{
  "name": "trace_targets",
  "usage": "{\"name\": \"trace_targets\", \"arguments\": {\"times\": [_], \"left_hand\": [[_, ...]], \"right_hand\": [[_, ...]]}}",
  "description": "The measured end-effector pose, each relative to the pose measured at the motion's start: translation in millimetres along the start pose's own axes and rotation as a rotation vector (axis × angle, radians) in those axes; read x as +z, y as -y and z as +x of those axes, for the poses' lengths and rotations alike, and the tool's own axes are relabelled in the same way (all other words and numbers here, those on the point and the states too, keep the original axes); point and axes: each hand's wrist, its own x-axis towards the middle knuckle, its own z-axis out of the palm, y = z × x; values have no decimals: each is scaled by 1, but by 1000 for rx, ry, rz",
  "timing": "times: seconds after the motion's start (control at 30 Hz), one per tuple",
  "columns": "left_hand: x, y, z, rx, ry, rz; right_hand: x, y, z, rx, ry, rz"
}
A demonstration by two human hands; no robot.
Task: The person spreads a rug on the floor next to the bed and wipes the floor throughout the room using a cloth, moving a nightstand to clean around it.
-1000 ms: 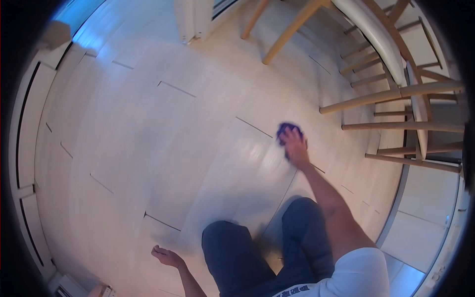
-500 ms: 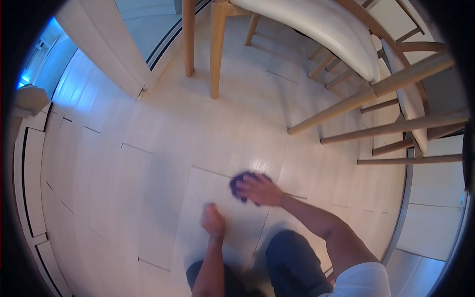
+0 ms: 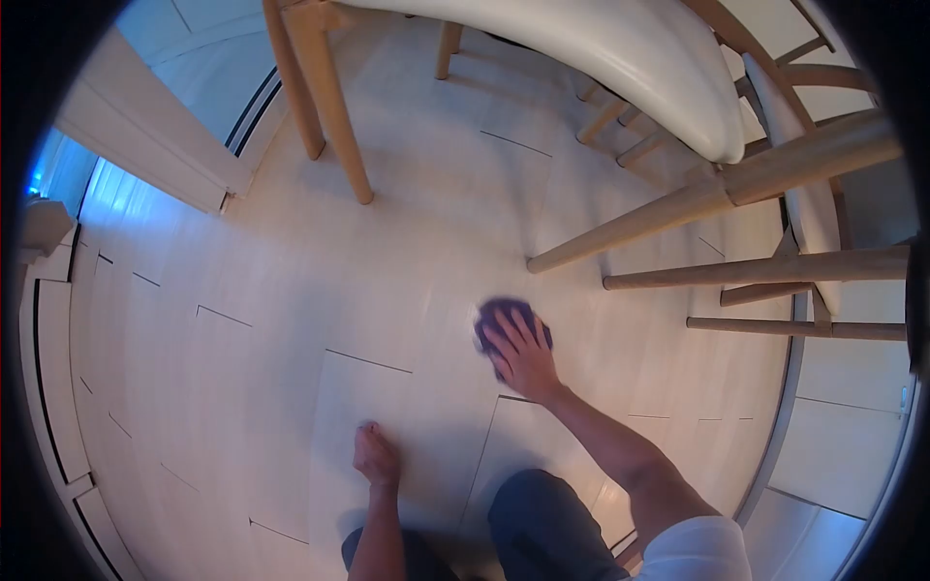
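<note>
A dark purple cloth (image 3: pixel 487 339) lies bunched on the pale wood-look floor (image 3: pixel 262 387), ahead of my knees. My right hand (image 3: pixel 524 356) presses down on it with the fingers spread across the top, and the cloth shows around them. Closer to my body and to the left, my left hand (image 3: pixel 376 455) is closed in a fist that appears to rest on the floor, with nothing visible in it.
Wooden chairs with white seats (image 3: pixel 620 58) stand ahead and to the right; one chair leg (image 3: pixel 620 228) reaches close to the cloth. A white door frame (image 3: pixel 155 126) is at the upper left. White cabinet fronts (image 3: pixel 843 436) line the right side.
My right hand has slid the cloth forward and to the right over the floor, closer to the chair legs. The left fist stays on about the same spot. The camera view has shifted.
</note>
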Motion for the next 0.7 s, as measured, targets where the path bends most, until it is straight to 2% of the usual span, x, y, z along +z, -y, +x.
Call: {"name": "trace_targets", "arguments": {"times": [0.03,0.1,0.17,0.23,0.33,0.47,0.53,0.6,0.63,0.67,0.7], "left_hand": [[1,2,-2,-3,0,25],[1,3,-4,9,19,52],[4,3,-4,12,-26,62],[-1,1,-2,7,6,56],[1,-1,-2,-9,19,31],[2,3,-4,-12,15,26],[1,7,-4,-17,12,26],[5,7,-7,-21,16,14],[5,7,-9,-35,9,32],[6,5,-7,-53,-5,53],[10,2,-5,-59,-24,43]], "right_hand": [[-7,-15,-9,8,-5,2],[-12,-42,-30,240,203,-90],[-7,-76,-17,340,-237,-55],[-8,-97,12,451,-306,-80],[5,-96,10,450,-303,-147],[-10,-35,-111,70,105,16],[-19,-49,-174,-80,244,-25],[-55,-77,-164,323,525,-176],[-40,-116,-179,463,124,-4],[-36,-152,-171,502,-100,-46],[-29,-191,-156,563,-213,-77]]}}
